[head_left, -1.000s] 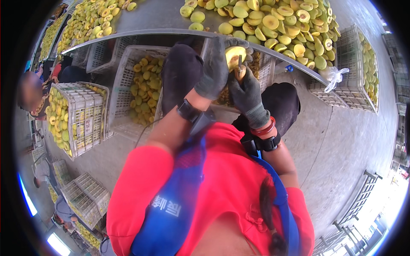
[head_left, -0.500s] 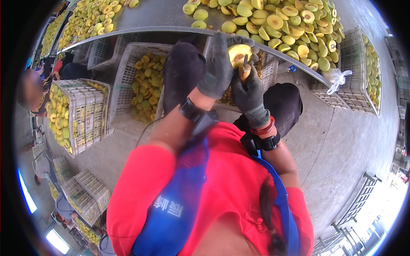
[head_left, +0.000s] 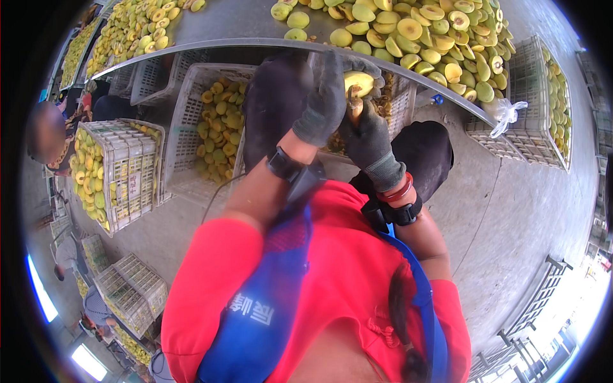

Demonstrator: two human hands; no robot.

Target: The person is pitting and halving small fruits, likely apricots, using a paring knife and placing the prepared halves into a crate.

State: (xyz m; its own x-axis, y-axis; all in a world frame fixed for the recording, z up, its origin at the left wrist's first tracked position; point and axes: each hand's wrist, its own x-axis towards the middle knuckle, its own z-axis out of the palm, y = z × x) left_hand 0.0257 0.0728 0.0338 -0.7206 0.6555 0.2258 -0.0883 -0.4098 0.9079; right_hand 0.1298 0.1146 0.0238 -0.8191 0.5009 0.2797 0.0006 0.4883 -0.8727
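Both my hands wear dark grey gloves and meet in front of my knees, below the table's near edge. My left hand (head_left: 324,102) is closed around a yellow peach half (head_left: 359,82), whose far side its fingers cover. In my right hand (head_left: 369,135) is a small knife (head_left: 355,107) with a wooden handle, gripped with its working end against the fruit. The blade is mostly hidden. Beyond my hands, a big heap of halved yellow-green peaches (head_left: 440,41) lies on the metal table (head_left: 246,25).
Under the table to my left stands a crate (head_left: 181,131) of peach pieces; another crate (head_left: 399,105) sits behind my right hand. A full crate (head_left: 131,169) stands farther left, near a seated person (head_left: 51,134). At right, a clear plastic bag (head_left: 507,118) hangs at the table edge beside a crate (head_left: 530,105).
The peach half has turned in my left hand, its cut face showing less now. My right hand has shifted slightly left, with the knife tilted differently against the fruit.
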